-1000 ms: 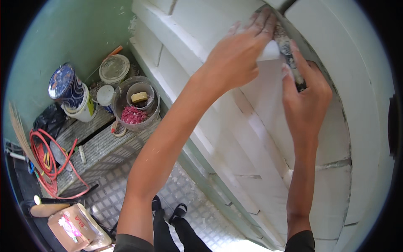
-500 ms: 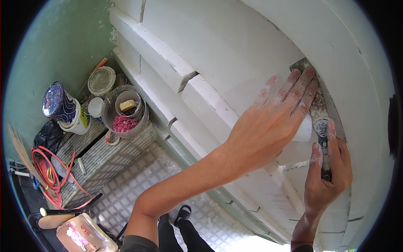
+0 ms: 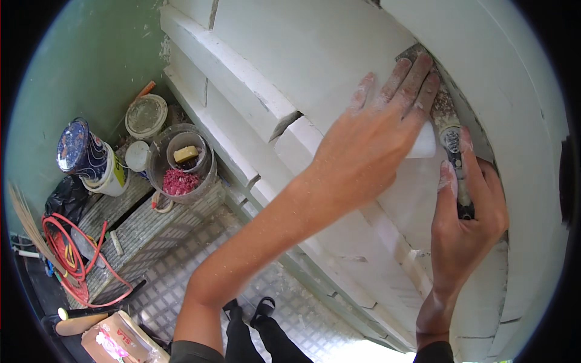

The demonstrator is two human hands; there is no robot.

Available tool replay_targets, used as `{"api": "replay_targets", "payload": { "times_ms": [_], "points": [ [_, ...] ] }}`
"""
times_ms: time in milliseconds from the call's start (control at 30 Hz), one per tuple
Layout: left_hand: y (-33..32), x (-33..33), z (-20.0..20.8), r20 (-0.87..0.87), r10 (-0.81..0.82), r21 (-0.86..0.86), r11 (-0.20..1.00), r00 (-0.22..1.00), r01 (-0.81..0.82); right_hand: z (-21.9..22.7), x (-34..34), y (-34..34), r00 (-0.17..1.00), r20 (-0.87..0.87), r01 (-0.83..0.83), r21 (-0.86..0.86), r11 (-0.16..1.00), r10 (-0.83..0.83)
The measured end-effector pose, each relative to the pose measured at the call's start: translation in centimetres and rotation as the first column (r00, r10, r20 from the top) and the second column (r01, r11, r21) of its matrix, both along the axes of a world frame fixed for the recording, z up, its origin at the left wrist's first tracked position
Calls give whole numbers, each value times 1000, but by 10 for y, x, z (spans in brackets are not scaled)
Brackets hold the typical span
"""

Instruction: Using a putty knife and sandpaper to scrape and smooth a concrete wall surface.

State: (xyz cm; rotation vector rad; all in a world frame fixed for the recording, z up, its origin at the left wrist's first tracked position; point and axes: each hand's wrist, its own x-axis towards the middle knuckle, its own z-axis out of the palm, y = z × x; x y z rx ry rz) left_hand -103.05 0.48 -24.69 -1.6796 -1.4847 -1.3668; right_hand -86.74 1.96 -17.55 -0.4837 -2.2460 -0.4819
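Observation:
My right hand [image 3: 469, 212] grips the black handle of a putty knife [image 3: 446, 106], index finger laid along it. Its long plaster-smeared blade lies along the joint where the white panel [image 3: 315, 54] meets the curved white edge [image 3: 478, 72]. Flat on the blade's upper part are the outstretched, dusty fingers of my left hand [image 3: 375, 136]. A smooth white roll-like piece [image 3: 423, 142] shows under that palm and seems held there; the left thumb is hidden, as is most of the piece.
Stepped white ledges [image 3: 242, 78] run diagonally beside my arms. At left, a ridged bench [image 3: 163, 227] carries paint buckets [image 3: 112, 172], a clear tub [image 3: 209, 175] with pink material and a yellow sponge, and a coiled red hose [image 3: 51, 242]. A cardboard box [image 3: 115, 339] lies lower left.
Both hands and the putty knife have slid up along the joint, slightly leftward in view. The white piece has moved with my left hand. The view has shifted a little.

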Motion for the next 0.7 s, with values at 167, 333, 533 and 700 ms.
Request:
{"api": "replay_targets", "payload": {
  "times_ms": [167, 333, 533, 700],
  "points": [
    [2, -40, 1, 38, 1, 25, 1000, 999, -2, 4, -40, 5, 1000, 5, 5, -39, 999, -5],
    [-8, -41, -3, 56, -24, 0, 1000, 998, 24, -1, -37, -1, 994, -79, -96, -210, 973, 81],
    [-19, 32, -5, 10, -96, -35, 995, 995, 97, 5, 41, -21, 1000, -11, 15, -98, 995, -16],
    [-12, 46, -5, 26, -125, -62, 990, 992, 126, 6, 52, -24, 996, 1, 83, -109, 991, -84]
  ]
}}
